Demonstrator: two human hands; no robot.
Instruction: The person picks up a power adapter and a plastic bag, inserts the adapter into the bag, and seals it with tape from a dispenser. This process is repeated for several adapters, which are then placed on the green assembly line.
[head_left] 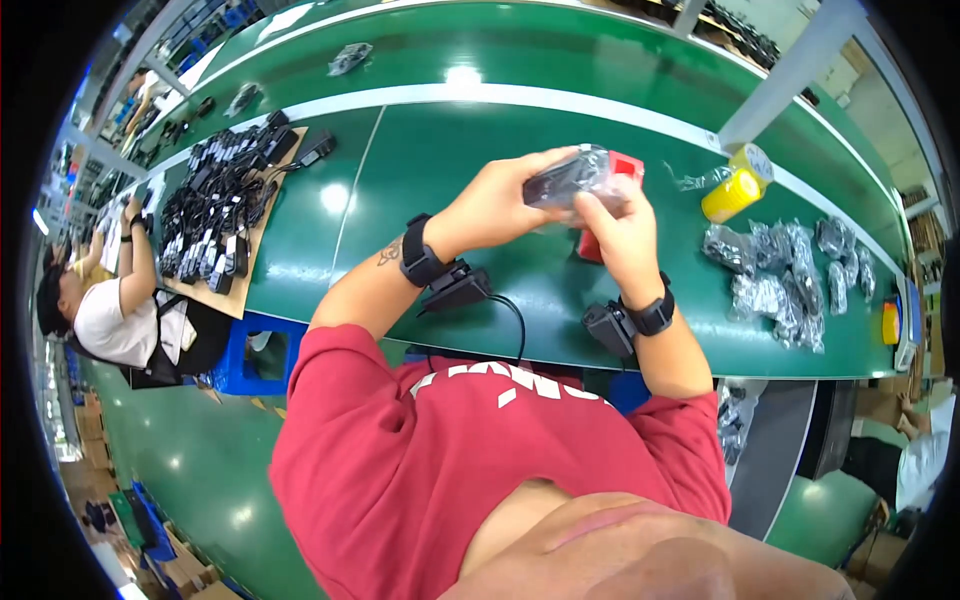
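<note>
The bag (580,178) was clear plastic w/ a dark adapter inside, held above the green table (440,170). The left hand (497,205) closed on its left end, the right hand (618,225) pinched its right side, fingers curled. Its long axis ran left-right, slightly rising to the right. Free table room lay left; the bag pile (785,275) and yellow tape roll (737,185) were near on the right.

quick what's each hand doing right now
Left hand: closed on the clear bag with a black part.
Right hand: closed on the same bag.
</note>
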